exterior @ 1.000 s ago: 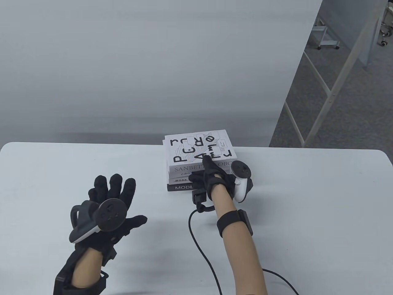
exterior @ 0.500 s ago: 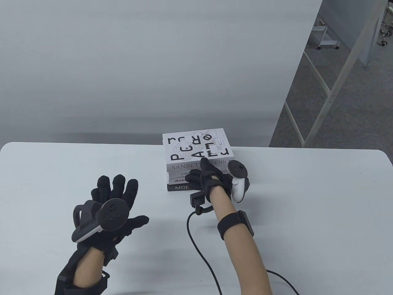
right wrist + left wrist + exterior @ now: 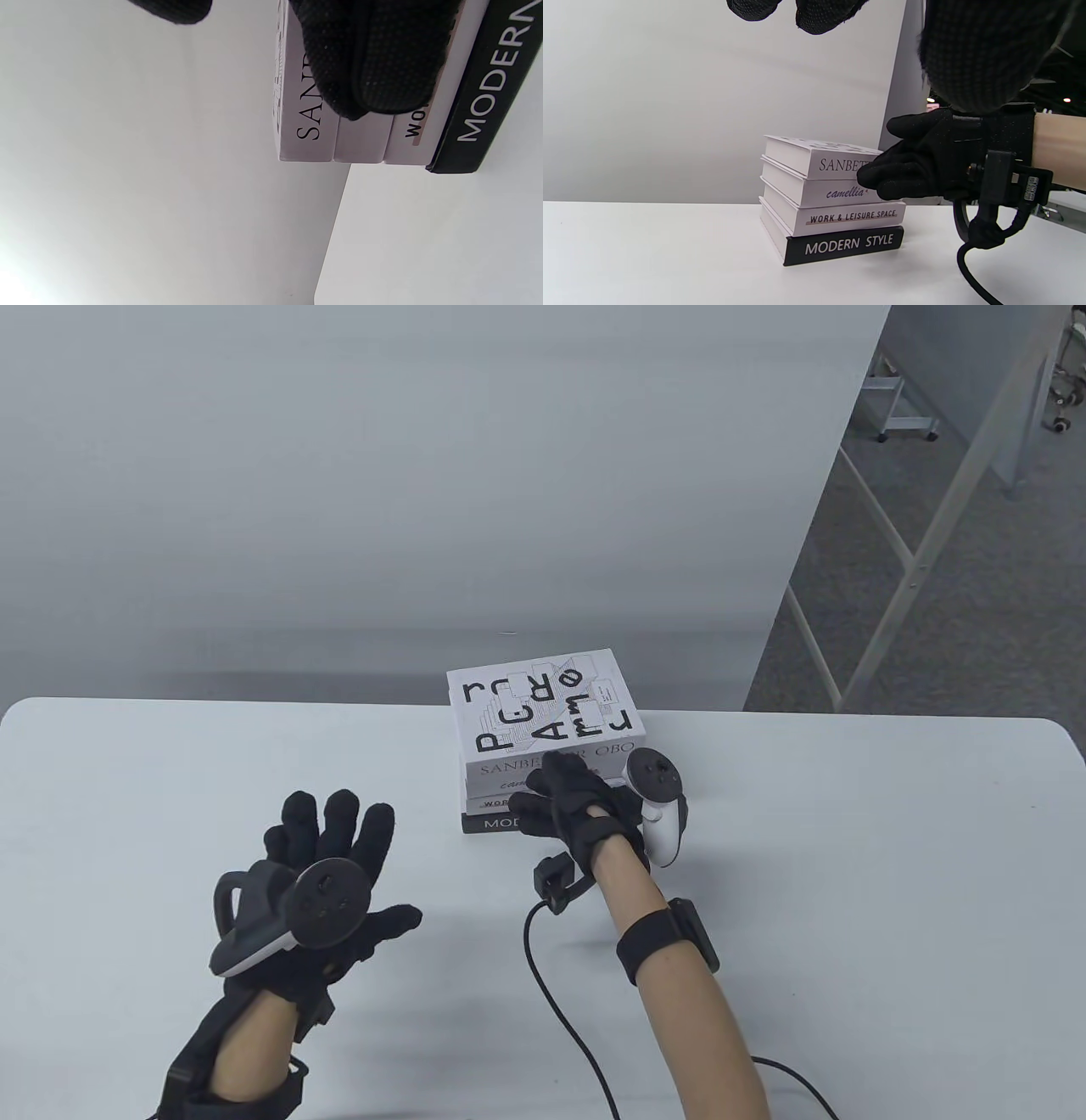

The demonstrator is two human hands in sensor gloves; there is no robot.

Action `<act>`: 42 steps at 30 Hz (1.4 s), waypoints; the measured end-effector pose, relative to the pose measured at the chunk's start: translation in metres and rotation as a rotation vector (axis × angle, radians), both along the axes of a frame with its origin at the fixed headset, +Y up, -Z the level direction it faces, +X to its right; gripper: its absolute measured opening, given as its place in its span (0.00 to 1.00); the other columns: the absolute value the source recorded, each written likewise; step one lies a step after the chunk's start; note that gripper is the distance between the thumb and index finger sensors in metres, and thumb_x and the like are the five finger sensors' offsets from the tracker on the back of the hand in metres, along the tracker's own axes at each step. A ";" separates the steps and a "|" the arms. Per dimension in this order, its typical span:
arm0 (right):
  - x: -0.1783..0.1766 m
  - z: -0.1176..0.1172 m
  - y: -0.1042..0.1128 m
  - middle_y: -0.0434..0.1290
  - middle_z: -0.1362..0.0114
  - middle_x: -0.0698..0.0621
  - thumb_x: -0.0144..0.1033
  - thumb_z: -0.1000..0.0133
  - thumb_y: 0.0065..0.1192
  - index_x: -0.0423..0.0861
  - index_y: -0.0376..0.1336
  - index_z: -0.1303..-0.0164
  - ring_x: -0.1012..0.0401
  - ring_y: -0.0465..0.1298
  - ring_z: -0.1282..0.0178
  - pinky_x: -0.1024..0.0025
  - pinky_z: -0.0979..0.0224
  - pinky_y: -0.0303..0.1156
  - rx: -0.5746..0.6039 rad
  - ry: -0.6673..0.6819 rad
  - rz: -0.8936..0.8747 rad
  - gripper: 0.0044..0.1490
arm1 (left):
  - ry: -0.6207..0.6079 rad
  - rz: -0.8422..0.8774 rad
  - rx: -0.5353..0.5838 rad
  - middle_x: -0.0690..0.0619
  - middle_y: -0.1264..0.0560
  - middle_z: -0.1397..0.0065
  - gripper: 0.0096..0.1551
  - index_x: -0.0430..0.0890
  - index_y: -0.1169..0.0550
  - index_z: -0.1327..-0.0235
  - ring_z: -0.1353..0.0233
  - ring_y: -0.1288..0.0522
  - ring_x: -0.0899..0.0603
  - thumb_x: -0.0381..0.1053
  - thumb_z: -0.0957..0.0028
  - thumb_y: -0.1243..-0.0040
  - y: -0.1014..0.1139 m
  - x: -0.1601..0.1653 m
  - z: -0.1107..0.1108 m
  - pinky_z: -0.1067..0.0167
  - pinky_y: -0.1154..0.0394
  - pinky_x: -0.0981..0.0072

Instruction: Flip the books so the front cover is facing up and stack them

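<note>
A stack of several books [image 3: 543,712] stands at the table's far edge, spines toward me. The top one is white with large black letters on its cover; the bottom one is black, "MODERN STYLE" [image 3: 840,245]. My right hand [image 3: 568,802] rests its fingers against the upper spines, thumb apart, gripping nothing; the left wrist view shows it [image 3: 916,169] at the "SANBETT" and "camellia" spines. The right wrist view shows its fingers [image 3: 373,63] on the spines of the stack [image 3: 360,144]. My left hand [image 3: 331,848] hovers open and empty to the stack's left.
The white table [image 3: 170,780] ends just behind the stack at a grey partition wall [image 3: 424,475]. A black cable [image 3: 551,984] runs from my right wrist across the table toward me. The table's right edge borders an aisle with metal frames [image 3: 908,560].
My right hand's finger has come off the top cover and drawn back to the spines. The top book has shifted slightly left and away. My left hand has drifted slightly right.
</note>
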State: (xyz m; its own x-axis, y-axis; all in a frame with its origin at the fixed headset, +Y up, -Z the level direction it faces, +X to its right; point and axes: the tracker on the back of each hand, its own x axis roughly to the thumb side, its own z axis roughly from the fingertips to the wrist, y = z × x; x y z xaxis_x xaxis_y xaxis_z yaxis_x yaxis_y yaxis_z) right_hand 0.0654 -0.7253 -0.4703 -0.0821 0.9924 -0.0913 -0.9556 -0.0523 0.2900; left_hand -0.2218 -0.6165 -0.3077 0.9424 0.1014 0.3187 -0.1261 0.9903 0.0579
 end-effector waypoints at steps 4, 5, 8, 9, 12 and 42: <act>0.007 0.020 0.011 0.54 0.29 0.23 0.51 0.39 0.46 0.30 0.34 0.28 0.36 0.72 0.36 0.46 0.41 0.74 0.130 0.040 0.119 0.49 | -0.024 -0.021 0.002 0.27 0.52 0.20 0.61 0.40 0.43 0.19 0.28 0.58 0.15 0.70 0.58 0.37 -0.005 0.010 -0.001 0.36 0.52 0.21; 0.009 0.027 0.015 0.53 0.29 0.22 0.52 0.40 0.47 0.31 0.35 0.27 0.34 0.70 0.36 0.43 0.41 0.73 0.173 0.044 0.162 0.49 | -0.033 -0.026 0.009 0.27 0.52 0.20 0.61 0.40 0.43 0.19 0.28 0.58 0.15 0.71 0.58 0.37 -0.006 0.013 -0.001 0.36 0.52 0.21; 0.016 0.046 0.022 0.52 0.27 0.22 0.53 0.41 0.51 0.34 0.38 0.26 0.30 0.68 0.36 0.37 0.41 0.69 0.279 0.060 0.296 0.50 | -0.053 -0.041 0.015 0.28 0.53 0.20 0.60 0.40 0.44 0.19 0.27 0.59 0.16 0.71 0.56 0.40 -0.011 0.022 -0.002 0.36 0.52 0.21; 0.019 0.054 0.025 0.52 0.27 0.22 0.53 0.42 0.52 0.34 0.38 0.25 0.28 0.66 0.35 0.35 0.41 0.68 0.322 0.074 0.362 0.50 | -0.061 -0.045 0.020 0.28 0.53 0.20 0.60 0.40 0.44 0.19 0.27 0.59 0.16 0.71 0.56 0.40 -0.014 0.025 -0.003 0.35 0.52 0.21; 0.031 0.072 0.029 0.51 0.26 0.22 0.55 0.42 0.53 0.35 0.39 0.25 0.27 0.65 0.35 0.31 0.40 0.65 0.423 0.087 0.542 0.51 | -0.063 -0.077 0.003 0.28 0.53 0.20 0.59 0.40 0.45 0.19 0.26 0.59 0.16 0.72 0.55 0.42 -0.024 0.032 -0.007 0.35 0.52 0.20; 0.142 0.139 0.021 0.43 0.20 0.23 0.59 0.44 0.56 0.37 0.38 0.22 0.22 0.45 0.27 0.15 0.40 0.40 0.524 0.154 1.247 0.55 | -0.034 -0.208 -0.002 0.29 0.60 0.20 0.61 0.40 0.53 0.19 0.27 0.60 0.13 0.75 0.53 0.50 -0.079 0.056 -0.024 0.35 0.53 0.19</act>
State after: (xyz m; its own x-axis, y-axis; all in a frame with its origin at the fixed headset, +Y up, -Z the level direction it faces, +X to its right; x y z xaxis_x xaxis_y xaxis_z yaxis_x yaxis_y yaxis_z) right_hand 0.2070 -0.7039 -0.3316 -0.9173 0.1666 0.3616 -0.1523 -0.9860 0.0680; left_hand -0.1663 -0.6954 -0.3314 0.9318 -0.0937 0.3508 0.0795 0.9953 0.0547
